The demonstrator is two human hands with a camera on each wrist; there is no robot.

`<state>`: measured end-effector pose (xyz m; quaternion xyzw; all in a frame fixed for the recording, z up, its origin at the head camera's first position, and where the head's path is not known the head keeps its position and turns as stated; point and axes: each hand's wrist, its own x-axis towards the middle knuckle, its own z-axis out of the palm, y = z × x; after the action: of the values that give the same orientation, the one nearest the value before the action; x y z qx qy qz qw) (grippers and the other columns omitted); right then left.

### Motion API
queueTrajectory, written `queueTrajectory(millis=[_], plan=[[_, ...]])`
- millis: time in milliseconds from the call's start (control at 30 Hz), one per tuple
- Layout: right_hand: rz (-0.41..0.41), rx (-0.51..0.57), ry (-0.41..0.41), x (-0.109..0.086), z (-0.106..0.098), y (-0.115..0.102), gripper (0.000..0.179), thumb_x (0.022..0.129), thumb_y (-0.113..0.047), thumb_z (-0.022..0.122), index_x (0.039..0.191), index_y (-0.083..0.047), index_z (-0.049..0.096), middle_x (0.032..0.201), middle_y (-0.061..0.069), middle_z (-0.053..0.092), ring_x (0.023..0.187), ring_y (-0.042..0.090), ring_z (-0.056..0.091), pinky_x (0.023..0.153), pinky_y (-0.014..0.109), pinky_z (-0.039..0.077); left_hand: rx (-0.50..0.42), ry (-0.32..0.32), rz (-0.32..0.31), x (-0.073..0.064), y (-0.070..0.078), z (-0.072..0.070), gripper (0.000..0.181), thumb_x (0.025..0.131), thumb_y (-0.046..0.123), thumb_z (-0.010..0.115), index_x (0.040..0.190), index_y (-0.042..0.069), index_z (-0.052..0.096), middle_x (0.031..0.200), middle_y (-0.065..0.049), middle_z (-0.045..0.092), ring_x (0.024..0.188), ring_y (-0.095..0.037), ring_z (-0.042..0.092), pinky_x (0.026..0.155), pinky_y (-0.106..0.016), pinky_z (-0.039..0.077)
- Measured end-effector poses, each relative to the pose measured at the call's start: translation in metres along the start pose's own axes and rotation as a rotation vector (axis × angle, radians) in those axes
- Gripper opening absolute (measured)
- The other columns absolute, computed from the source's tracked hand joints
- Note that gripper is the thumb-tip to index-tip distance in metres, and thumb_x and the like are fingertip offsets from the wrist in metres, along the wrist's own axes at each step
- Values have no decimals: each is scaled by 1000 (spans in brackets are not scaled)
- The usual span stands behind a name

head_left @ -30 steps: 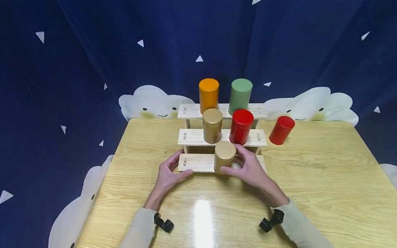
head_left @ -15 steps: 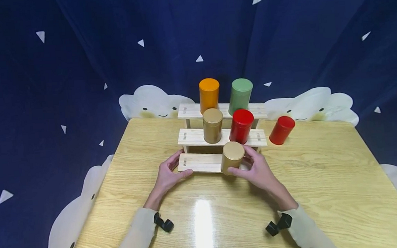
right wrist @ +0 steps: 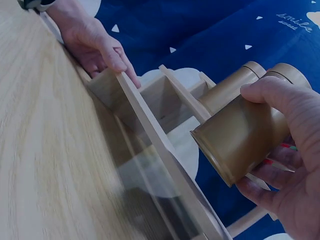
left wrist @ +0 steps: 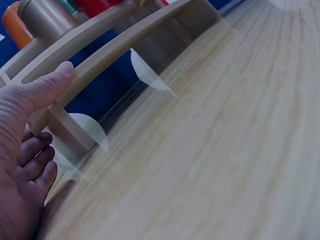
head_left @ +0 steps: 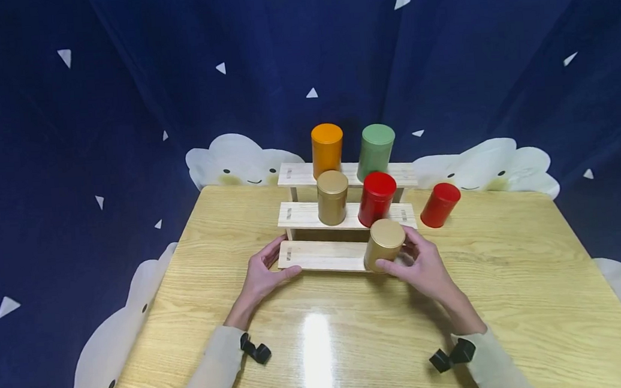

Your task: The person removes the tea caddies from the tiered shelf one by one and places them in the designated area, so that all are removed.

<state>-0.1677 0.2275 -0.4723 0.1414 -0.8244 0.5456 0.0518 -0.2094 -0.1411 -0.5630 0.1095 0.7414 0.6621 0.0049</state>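
A three-step wooden display rack (head_left: 320, 256) stands mid-table. My left hand (head_left: 264, 275) holds the left end of its lowest step; in the left wrist view the thumb (left wrist: 52, 82) lies on the front edge and the other fingers curl beside the end. My right hand (head_left: 422, 265) grips a gold lidded tin (head_left: 383, 250) from its right side, over the right part of the lowest step. Another gold tin (head_left: 332, 199) and a red tin (head_left: 377, 200) stand on the middle step. On the top step are an orange tin (head_left: 327, 152) and a green tin (head_left: 375, 153).
One more red tin (head_left: 440, 205) stands on the wooden table (head_left: 522, 287), right of the rack. Behind the table hangs a dark blue curtain (head_left: 256, 29) with white triangles and clouds.
My right hand has moved the gold tin rightward along the lowest step, from near its middle toward its right end. The left hand has stayed at the rack's left end.
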Motion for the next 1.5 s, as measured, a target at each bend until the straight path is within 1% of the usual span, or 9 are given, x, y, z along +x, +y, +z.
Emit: queueTrajectory(millis=[200,367,567,733,900,1067,1133,1267,1500], plan=[[-27,-23,43,-2,-7,3,74,82,-11,91,147,-13,56,134,4,65,112,14,64,93,20,54,-8,-1,10,2,1,0,83,78,7,92,152,8,54,152,-11,57,142,-28,52,121,-37,40],[-23,4,63,-7,-13,7,72,83,-7,90,146,-9,56,134,6,64,112,10,64,95,17,54,-9,-5,-1,1,1,0,82,78,5,92,151,8,54,153,-12,56,142,-27,52,121,-37,39],[-18,2,88,-12,-23,6,69,83,-3,89,143,-6,56,131,0,64,112,9,64,96,15,53,-14,-1,-3,-1,-1,0,82,79,4,91,152,8,54,154,-12,55,143,-29,51,122,-40,38],[-41,-10,108,-13,-33,6,67,82,1,88,141,-4,57,128,-4,65,110,9,66,95,15,54,-4,-2,4,-2,-2,-1,82,79,5,91,152,9,54,153,-12,56,143,-27,51,121,-38,39],[-35,-20,128,-14,-41,7,67,81,2,88,140,-3,57,127,-7,65,110,8,66,96,14,54,3,-3,5,-3,-2,0,82,79,8,93,151,10,55,153,-10,57,142,-27,53,121,-37,40],[-36,-45,167,-13,-50,5,69,80,3,88,142,-5,58,127,-7,65,109,7,66,94,13,54,6,-3,15,-3,-3,0,82,79,9,93,151,9,55,152,-10,57,142,-28,53,120,-39,40],[-38,-68,186,-14,-54,6,71,80,3,89,143,-4,57,126,-10,64,109,4,65,93,11,53,7,-3,17,-3,-4,-1,82,79,10,93,151,9,55,152,-11,57,142,-28,53,120,-38,40],[-35,-80,225,-15,-63,9,72,79,5,88,143,-1,57,125,-13,64,108,2,64,91,10,52,9,1,11,-2,-3,0,83,78,9,93,152,9,54,152,-10,57,141,-27,53,120,-37,40],[-17,-69,265,-16,-74,10,67,81,5,87,141,-2,57,126,-8,64,111,6,64,95,10,52,0,1,6,-1,-1,0,83,78,7,93,151,9,55,153,-10,57,142,-27,52,120,-36,40]])
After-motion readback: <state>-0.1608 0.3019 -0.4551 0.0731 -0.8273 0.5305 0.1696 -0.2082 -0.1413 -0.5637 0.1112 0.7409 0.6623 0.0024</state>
